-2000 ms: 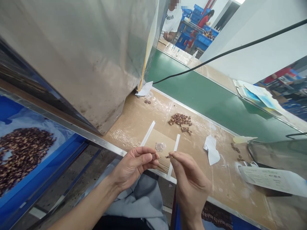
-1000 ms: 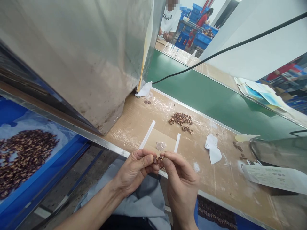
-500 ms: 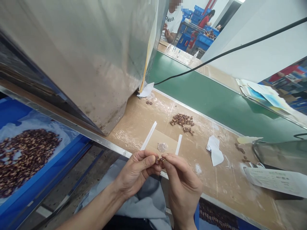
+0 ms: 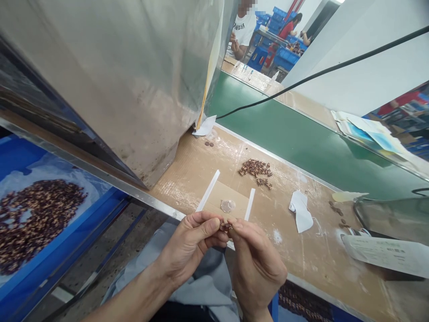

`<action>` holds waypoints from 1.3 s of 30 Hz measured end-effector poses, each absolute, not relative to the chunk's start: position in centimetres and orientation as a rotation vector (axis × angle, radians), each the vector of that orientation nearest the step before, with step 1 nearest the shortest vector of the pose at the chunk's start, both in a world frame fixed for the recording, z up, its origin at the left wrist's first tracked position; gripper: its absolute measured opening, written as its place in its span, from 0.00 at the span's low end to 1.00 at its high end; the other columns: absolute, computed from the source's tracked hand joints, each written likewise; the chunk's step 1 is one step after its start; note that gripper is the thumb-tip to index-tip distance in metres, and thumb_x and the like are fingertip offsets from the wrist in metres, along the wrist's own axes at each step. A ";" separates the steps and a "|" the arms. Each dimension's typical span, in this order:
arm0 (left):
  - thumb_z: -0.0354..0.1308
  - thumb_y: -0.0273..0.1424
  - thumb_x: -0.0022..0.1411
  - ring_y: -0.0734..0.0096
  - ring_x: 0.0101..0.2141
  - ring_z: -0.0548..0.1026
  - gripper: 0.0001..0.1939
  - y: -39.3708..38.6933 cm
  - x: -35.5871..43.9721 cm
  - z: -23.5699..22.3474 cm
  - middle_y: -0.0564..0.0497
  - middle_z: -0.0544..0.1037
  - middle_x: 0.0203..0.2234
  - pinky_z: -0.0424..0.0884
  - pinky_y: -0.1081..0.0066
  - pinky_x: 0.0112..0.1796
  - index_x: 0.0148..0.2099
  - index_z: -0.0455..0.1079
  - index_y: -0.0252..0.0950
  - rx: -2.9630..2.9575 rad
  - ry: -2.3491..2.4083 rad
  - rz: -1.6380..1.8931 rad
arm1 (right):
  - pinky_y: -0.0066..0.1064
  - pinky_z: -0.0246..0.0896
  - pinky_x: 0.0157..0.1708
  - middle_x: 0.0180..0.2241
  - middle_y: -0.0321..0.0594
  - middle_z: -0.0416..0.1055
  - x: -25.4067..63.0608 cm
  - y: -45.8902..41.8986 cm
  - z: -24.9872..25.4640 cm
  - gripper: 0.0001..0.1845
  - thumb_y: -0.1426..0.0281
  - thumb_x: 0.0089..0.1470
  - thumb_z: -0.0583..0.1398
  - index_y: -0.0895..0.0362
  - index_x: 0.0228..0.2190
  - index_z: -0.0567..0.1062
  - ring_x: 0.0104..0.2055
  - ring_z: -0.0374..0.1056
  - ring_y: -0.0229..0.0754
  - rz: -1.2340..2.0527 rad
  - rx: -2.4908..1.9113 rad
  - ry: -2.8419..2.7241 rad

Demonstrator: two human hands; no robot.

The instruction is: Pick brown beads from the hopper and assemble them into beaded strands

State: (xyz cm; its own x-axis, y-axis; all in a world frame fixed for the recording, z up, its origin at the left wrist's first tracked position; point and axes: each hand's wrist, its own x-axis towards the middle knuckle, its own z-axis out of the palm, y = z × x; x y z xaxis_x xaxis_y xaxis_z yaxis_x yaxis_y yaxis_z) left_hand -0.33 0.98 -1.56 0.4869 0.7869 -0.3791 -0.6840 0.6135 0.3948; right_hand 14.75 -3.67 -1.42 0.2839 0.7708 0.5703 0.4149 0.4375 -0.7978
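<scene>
Over the front edge of the bench, my left hand [image 4: 191, 243] pinches a small brown and gold piece [image 4: 225, 226] between thumb and forefinger. The fingertips of my right hand [image 4: 256, 259] close on the same piece from the other side. Fingers cover most of it, so its exact kind is unclear. Just beyond lies a small clear round disc [image 4: 228, 205] on a cardboard patch, with a white strip [image 4: 208, 191] to its left and another white strip [image 4: 250, 204] to its right. Farther back sits a pile of small brown and gold pieces [image 4: 255, 167].
A large metal panel [image 4: 134, 80] rises at the left, above a blue crate [image 4: 83, 219] of similar pieces. A green belt [image 4: 275, 120] runs behind the bench, with a black cable [image 4: 301, 82] over it. White cloth [image 4: 301, 211] lies at right; a person [image 4: 241, 33] sits beyond.
My right hand has shifted slightly right and down, and its fingers have moved a little around the small piece. My left hand keeps its pinch almost in place.
</scene>
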 end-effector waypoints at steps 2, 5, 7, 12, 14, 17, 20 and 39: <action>0.93 0.39 0.56 0.74 0.30 0.89 0.18 1.0 -0.4 -1.4 0.48 0.93 0.33 0.87 0.78 0.39 0.39 0.93 0.36 0.214 0.581 0.900 | 0.43 0.90 0.48 0.50 0.40 0.90 14.8 -3.7 -1.3 0.17 0.81 0.74 0.72 0.46 0.52 0.91 0.48 0.89 0.51 0.334 -1.176 -1.346; 0.93 0.41 0.56 0.74 0.31 0.89 0.18 1.0 -0.7 -1.1 0.48 0.92 0.33 0.87 0.77 0.40 0.39 0.93 0.36 0.240 0.609 0.902 | 0.42 0.90 0.47 0.50 0.40 0.90 14.8 -3.6 -1.1 0.18 0.81 0.74 0.72 0.45 0.53 0.91 0.48 0.89 0.51 0.332 -1.170 -1.359; 0.93 0.41 0.56 0.73 0.31 0.89 0.19 1.0 -0.8 -0.9 0.48 0.92 0.33 0.88 0.76 0.40 0.39 0.93 0.35 0.258 0.626 0.900 | 0.42 0.90 0.47 0.49 0.39 0.90 14.8 -3.6 -1.1 0.18 0.81 0.74 0.72 0.45 0.53 0.91 0.47 0.89 0.50 0.330 -1.163 -1.368; 0.93 0.42 0.55 0.74 0.30 0.88 0.19 0.8 -0.8 -0.4 0.48 0.91 0.30 0.86 0.78 0.39 0.38 0.93 0.35 0.273 0.657 0.915 | 0.44 0.91 0.47 0.50 0.40 0.91 14.7 -3.7 -1.0 0.18 0.81 0.74 0.73 0.45 0.54 0.91 0.47 0.89 0.52 0.314 -1.169 -1.383; 0.93 0.42 0.55 0.73 0.30 0.87 0.19 0.7 -0.7 -0.3 0.47 0.91 0.30 0.86 0.78 0.39 0.38 0.93 0.36 0.271 0.659 0.925 | 0.44 0.91 0.46 0.51 0.40 0.91 14.6 -3.8 -1.0 0.18 0.81 0.74 0.73 0.45 0.54 0.91 0.47 0.89 0.52 0.305 -1.164 -1.379; 0.93 0.42 0.55 0.73 0.30 0.87 0.18 0.4 -0.5 -0.3 0.47 0.91 0.30 0.86 0.77 0.39 0.39 0.93 0.36 0.262 0.666 0.948 | 0.44 0.90 0.46 0.51 0.41 0.91 14.6 -3.9 -1.0 0.21 0.84 0.73 0.72 0.46 0.55 0.91 0.47 0.89 0.51 0.282 -1.151 -1.397; 0.93 0.41 0.56 0.73 0.31 0.87 0.18 0.2 -0.4 -0.3 0.47 0.91 0.30 0.86 0.78 0.39 0.39 0.93 0.36 0.260 0.675 0.961 | 0.45 0.90 0.45 0.52 0.42 0.90 14.5 -3.9 -1.3 0.23 0.85 0.72 0.72 0.46 0.56 0.90 0.47 0.90 0.52 0.234 -1.141 -1.423; 0.56 0.45 0.89 0.72 0.31 0.72 0.26 0.2 -3.1 0.4 0.55 0.74 0.28 0.68 0.70 0.37 0.35 0.72 0.39 1.382 0.831 0.932 | 0.29 0.85 0.41 0.43 0.42 0.88 14.6 -4.0 0.0 0.06 0.62 0.73 0.78 0.50 0.45 0.92 0.41 0.85 0.44 0.835 -1.229 -0.989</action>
State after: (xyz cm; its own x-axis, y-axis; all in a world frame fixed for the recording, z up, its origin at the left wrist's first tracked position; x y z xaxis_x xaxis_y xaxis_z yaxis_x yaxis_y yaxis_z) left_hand -3.07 0.16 0.44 0.4213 0.9055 0.0506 -0.0527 -0.0313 0.9981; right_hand 14.56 -4.02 -0.02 0.3628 0.9196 0.1508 0.0055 0.1597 -0.9871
